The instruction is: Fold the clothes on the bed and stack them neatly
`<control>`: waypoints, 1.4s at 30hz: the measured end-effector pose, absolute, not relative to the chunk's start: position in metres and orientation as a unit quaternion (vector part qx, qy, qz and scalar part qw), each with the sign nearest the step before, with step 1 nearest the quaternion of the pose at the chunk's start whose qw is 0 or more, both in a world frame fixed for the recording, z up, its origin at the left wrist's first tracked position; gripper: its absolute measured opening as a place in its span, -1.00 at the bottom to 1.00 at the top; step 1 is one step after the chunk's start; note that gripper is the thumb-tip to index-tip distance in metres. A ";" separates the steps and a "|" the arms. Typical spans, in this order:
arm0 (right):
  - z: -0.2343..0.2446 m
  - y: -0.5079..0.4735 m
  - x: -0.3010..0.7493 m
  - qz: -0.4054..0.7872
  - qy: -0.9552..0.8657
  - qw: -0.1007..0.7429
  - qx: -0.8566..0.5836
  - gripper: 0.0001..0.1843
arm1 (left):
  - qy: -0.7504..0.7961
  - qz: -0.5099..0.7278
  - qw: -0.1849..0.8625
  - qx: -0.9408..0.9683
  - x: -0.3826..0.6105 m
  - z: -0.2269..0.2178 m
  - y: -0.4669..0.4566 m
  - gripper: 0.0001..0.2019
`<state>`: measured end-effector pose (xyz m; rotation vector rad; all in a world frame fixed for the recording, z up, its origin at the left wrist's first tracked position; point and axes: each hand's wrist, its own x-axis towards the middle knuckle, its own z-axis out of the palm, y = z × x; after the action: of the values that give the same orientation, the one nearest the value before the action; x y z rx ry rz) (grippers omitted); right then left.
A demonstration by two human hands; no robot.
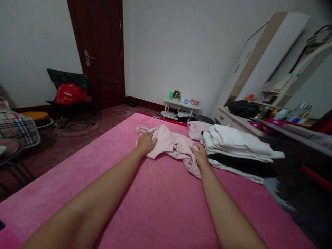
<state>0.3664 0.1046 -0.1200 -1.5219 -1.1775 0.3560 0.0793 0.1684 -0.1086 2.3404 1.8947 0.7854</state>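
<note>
left hand (146, 142): fingers close together, bent onto left end of crumpled pale pink soft-fabric garment (169, 142); grip cannot be told | garment: lies mid-bed on bright pink bed cover (155, 200) | right hand (199, 154): fingers slightly spread, flat on its right end | just beside, rightward: stack of folded white and black clothes (238, 145)

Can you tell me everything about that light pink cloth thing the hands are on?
The pale pink garment looks soft and fleecy. It lies crumpled on the pink cover. The left hand rests on its left end, the right hand on its right side. A stack of folded clothes sits close beside it.
</note>
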 end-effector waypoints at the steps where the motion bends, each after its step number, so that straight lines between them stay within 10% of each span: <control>1: -0.120 0.105 0.366 0.152 -0.500 0.556 -0.646 -0.47 | 0.610 0.254 0.016 0.751 0.079 -0.108 0.168 -0.45; 24: -0.123 0.109 0.368 0.153 -0.496 0.569 -0.638 -0.45 | 0.563 0.324 0.058 0.758 0.072 -0.117 0.178 -0.58; 42: -0.009 0.072 0.341 0.340 -0.393 0.694 -0.498 -0.53 | 0.269 0.719 0.396 0.504 0.066 -0.042 0.171 -0.76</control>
<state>0.3407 0.0718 -0.0094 -1.1127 -0.8785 0.7586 0.0658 0.1708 -0.0421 1.2765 0.6812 1.8226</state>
